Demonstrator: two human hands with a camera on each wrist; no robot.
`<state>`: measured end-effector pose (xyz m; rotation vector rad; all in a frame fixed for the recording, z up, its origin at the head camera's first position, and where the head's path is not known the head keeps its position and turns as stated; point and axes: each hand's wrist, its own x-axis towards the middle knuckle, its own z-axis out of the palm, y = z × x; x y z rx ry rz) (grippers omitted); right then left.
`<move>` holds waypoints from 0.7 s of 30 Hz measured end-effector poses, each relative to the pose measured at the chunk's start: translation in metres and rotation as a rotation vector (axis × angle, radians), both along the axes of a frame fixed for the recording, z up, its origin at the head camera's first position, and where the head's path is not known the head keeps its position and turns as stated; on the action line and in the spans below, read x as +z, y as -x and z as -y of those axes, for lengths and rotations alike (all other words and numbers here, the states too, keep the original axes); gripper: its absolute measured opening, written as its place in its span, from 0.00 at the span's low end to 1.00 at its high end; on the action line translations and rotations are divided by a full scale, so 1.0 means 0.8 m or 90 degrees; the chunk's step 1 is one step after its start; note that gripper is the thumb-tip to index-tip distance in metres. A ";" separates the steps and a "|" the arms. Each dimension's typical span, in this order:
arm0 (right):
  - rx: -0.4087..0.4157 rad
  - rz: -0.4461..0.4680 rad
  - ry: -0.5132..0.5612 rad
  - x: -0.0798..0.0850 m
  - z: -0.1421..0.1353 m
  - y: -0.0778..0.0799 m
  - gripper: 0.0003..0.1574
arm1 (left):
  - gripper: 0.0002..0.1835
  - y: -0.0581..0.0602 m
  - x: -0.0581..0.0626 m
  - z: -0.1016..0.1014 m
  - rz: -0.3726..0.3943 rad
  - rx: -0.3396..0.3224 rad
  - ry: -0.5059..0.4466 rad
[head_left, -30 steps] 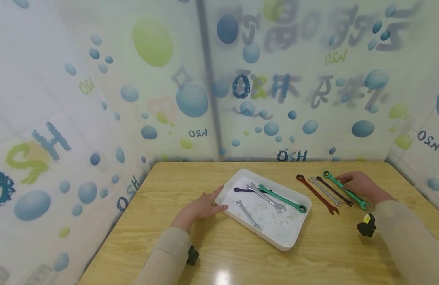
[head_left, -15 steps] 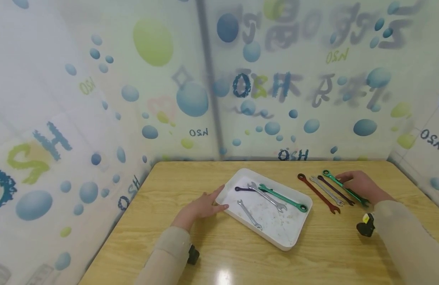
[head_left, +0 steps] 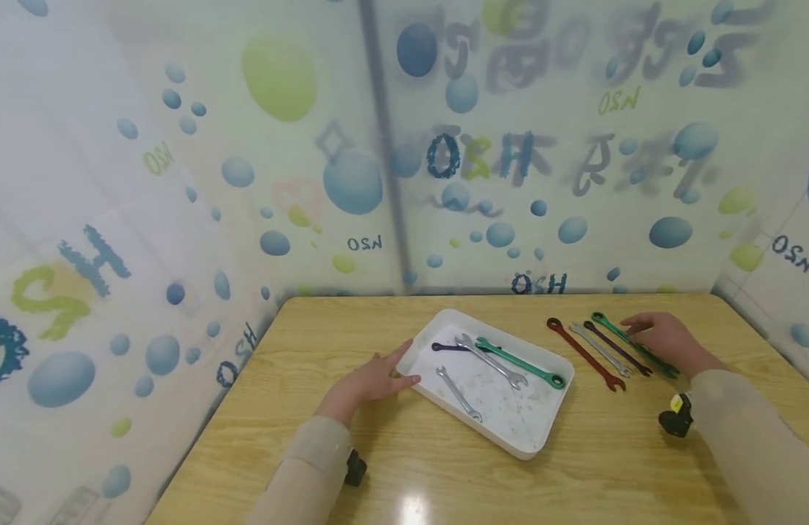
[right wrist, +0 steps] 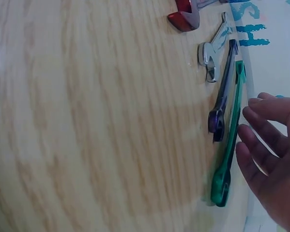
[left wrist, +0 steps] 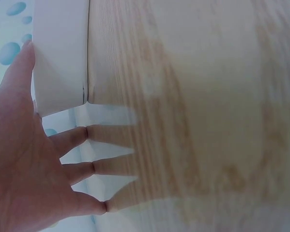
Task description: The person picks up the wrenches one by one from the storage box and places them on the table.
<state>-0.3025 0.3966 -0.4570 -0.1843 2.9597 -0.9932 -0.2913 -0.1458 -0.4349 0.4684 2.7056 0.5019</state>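
In the head view my left hand (head_left: 371, 379) is at the left corner of a white tray (head_left: 470, 430), fingers spread. The left wrist view has the thumb against the tray's wall (left wrist: 61, 58) and the other fingertips down on the table. Over on the right, my right hand (head_left: 667, 339) hovers beside a green ratchet wrench (head_left: 617, 332), the outermost of a row. Its loosely bent fingers (right wrist: 253, 145) lie alongside that wrench (right wrist: 232, 140) without wrapping it. Left of it lie a purple wrench (head_left: 617, 348), a silver wrench (head_left: 597, 348) and a red wrench (head_left: 581, 352).
Inside the tray are another green ratchet wrench (head_left: 519, 361), a large silver wrench (head_left: 492, 362), a small silver wrench (head_left: 458, 394) and a partly covered purple wrench (head_left: 446, 347). The wooden table (head_left: 443, 488) ends at a patterned curtain (head_left: 299, 182) behind and at the left.
The green wrench by my right hand has turned slightly; its near end looks darker and sits closer to the purple wrench. The right fingertips have drawn slightly off it. My left hand stays put.
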 end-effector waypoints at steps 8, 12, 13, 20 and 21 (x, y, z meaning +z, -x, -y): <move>0.010 0.014 0.034 0.017 0.009 -0.012 0.26 | 0.43 -0.003 0.003 0.000 0.007 0.000 -0.010; 0.022 0.013 0.025 0.025 0.015 -0.017 0.27 | 0.43 -0.001 0.001 0.001 0.007 -0.002 -0.007; 0.024 0.011 0.020 0.026 0.016 -0.018 0.27 | 0.43 -0.001 0.000 0.001 0.006 -0.003 -0.008; 0.050 -0.011 -0.011 0.024 0.025 -0.018 0.25 | 0.43 0.000 0.001 0.000 0.004 -0.004 -0.009; 0.056 -0.015 -0.013 0.025 0.027 -0.018 0.25 | 0.43 0.000 0.001 0.000 0.005 -0.005 -0.011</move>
